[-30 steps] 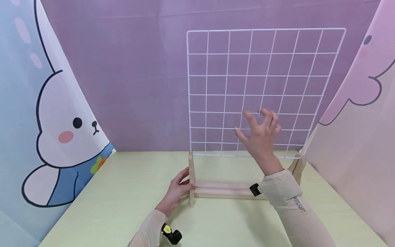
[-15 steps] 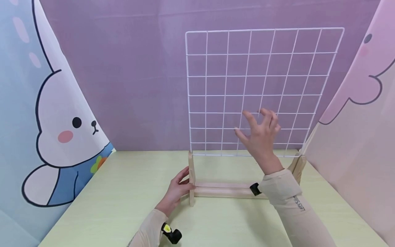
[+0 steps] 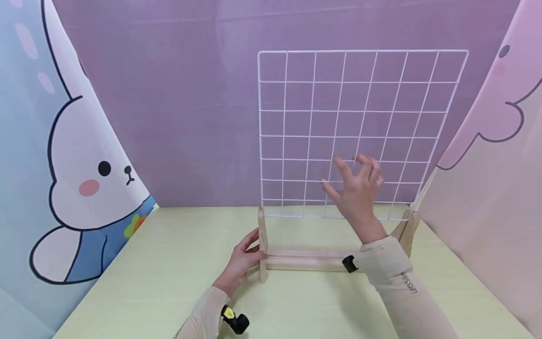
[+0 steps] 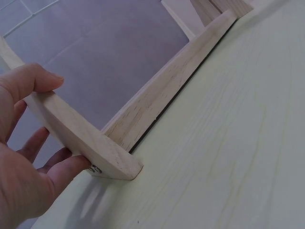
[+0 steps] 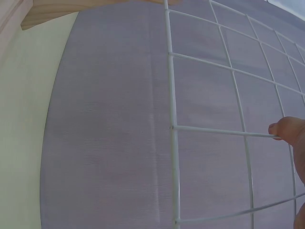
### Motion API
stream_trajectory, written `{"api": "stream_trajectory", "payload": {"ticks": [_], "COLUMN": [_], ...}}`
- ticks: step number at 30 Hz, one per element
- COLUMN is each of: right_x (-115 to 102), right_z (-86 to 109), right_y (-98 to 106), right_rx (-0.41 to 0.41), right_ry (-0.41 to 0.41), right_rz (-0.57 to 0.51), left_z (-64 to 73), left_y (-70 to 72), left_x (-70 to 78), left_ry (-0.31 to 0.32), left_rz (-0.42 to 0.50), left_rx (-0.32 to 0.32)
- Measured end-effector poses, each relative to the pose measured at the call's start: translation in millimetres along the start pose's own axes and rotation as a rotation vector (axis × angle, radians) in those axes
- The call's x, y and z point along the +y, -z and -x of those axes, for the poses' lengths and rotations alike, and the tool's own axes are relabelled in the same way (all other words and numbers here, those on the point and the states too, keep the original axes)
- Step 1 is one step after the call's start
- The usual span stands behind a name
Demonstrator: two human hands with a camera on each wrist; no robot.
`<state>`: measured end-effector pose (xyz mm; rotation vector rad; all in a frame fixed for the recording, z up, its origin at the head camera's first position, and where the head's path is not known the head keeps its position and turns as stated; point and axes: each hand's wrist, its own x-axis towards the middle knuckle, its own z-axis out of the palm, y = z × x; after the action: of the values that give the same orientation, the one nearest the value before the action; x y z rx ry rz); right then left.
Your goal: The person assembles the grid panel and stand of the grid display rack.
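Note:
A white wire grid panel (image 3: pixel 311 111) stands upright over a pale wooden stand (image 3: pixel 305 263). My right hand (image 3: pixel 360 193) holds the panel low on its right half, fingers spread and hooked at the wires; in the right wrist view a fingertip (image 5: pixel 286 129) presses on a wire. The panel's lower corners overlap the tops of the stand's two side pieces. My left hand (image 3: pixel 241 263) grips the left side piece (image 4: pixel 71 124) of the stand, one finger over its upper edge and others lower down. The right side piece (image 3: pixel 410 233) is partly hidden by my right sleeve.
The stand rests on a pale wood-grain table (image 3: pixel 178 292). Behind it hangs a plain purple backdrop (image 3: pixel 190 117). A printed rabbit panel (image 3: pixel 93 150) rises at the left and a pink printed panel (image 3: pixel 504 108) at the right.
The wire grid panel has sunk slightly toward the stand, its top edge now lower. My right hand has come down a little with it; my left hand stays on the side piece.

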<state>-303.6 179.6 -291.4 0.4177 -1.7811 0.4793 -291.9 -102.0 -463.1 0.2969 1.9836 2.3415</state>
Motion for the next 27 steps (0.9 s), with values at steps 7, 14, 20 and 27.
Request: {"api": "stream_trajectory", "payload": {"ticks": [7,14,20,27], "right_x": [0,2,1,1], "right_z": [6.6,12.6,16.1,19.5], "right_y": [-2,-4,-4,-5], "right_rx": [-0.006,0.008,0.01,0.013], "right_ry": [-0.004,-0.012,-0.009,-0.015], "right_rz": [0.001,-0.01,-0.019,-0.019], "left_z": [-0.2,-0.6,1.2,2.7], "left_y": [0.1,1.0,0.7,-1.0], "left_x": [-1.7,-3.5,-2.8,1.4], "left_ry": [-0.004,-0.005,-0.019,-0.01], "left_rz": [-0.007,-0.004,-0.01,0.001], "left_rx": [-0.006,-0.006,-0.007,-0.003]}}
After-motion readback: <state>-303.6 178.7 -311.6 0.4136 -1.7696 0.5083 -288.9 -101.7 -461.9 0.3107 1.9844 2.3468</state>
